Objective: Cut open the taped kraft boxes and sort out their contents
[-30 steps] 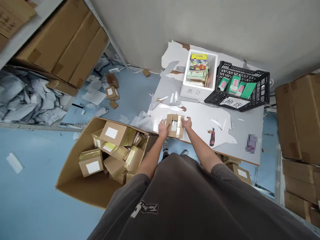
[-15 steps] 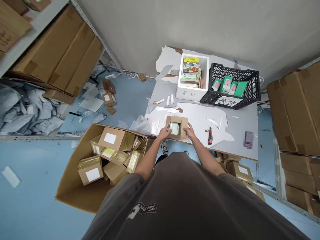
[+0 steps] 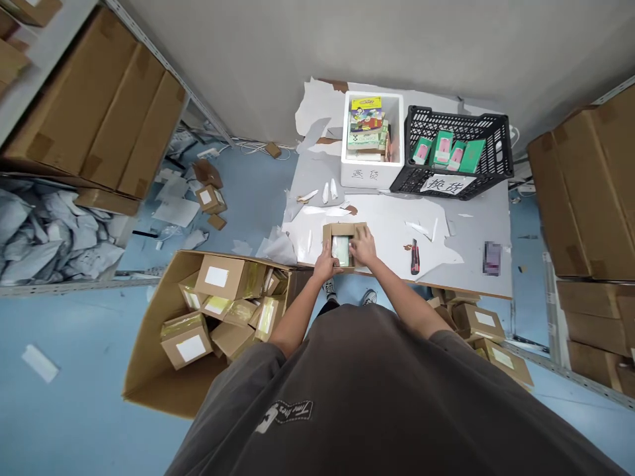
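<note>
An open cardboard box (image 3: 340, 229) lies at the front edge of the table, its flaps spread. Inside it sits a pale green pack (image 3: 340, 251), flat and rectangular. My left hand (image 3: 325, 264) is closed on the box's left front side, the thumb near the pack. Over the box's right side is my right hand (image 3: 364, 247), its fingers curled and reaching in at the pack's right edge. Whether they grip the pack or only the cardboard is hidden. A red and black box cutter (image 3: 415, 256) lies to the right on the table.
Behind stand a white foam bin (image 3: 373, 177) with booklets or packs and a black crate (image 3: 459, 119) holding green packs. Torn white scraps (image 3: 419, 228) litter the table (image 3: 476, 225). A big carton (image 3: 149, 344) of taped boxes is at my left; shelves flank both sides.
My right hand has shifted from the box's right flap inward, to the pack's edge. More of the pale green pack shows. The view has moved slightly.
</note>
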The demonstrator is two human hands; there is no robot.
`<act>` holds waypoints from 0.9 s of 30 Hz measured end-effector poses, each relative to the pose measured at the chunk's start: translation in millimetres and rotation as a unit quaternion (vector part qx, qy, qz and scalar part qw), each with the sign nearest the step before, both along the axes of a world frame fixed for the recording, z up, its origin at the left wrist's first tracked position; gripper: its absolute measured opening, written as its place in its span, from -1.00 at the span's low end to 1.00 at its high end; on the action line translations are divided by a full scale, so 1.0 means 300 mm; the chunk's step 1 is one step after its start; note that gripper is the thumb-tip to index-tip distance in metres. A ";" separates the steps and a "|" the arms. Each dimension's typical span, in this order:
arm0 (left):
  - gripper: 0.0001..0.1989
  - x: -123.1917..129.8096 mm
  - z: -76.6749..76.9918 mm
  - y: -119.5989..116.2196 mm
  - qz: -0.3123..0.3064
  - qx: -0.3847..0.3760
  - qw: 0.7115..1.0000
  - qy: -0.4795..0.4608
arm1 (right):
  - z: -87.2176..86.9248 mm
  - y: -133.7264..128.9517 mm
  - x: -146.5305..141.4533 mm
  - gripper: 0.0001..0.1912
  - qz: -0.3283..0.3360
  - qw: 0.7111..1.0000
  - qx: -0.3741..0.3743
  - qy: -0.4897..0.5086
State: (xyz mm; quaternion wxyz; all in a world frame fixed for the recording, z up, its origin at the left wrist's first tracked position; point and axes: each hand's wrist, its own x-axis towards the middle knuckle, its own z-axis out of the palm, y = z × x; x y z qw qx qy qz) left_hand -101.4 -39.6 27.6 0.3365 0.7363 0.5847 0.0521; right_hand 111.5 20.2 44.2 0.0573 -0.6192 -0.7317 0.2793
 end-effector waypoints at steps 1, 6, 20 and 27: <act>-0.81 0.004 0.002 -0.003 0.006 0.003 1.000 0.000 | 0.016 0.007 -0.022 -0.63 0.031 0.999 -0.014 -0.024; -0.80 0.009 0.009 -0.011 0.015 0.001 1.000 -0.009 | 0.042 0.002 -0.077 -0.19 0.047 0.995 -0.026 -0.089; -0.86 0.023 -0.028 -0.073 0.036 0.046 0.998 -0.003 | 0.002 0.187 -0.131 0.02 -0.004 0.994 -0.033 -0.103; -0.83 0.043 -0.037 -0.030 0.066 0.048 0.996 -0.025 | 0.063 0.050 -0.195 -0.42 -0.019 0.998 -0.048 -0.038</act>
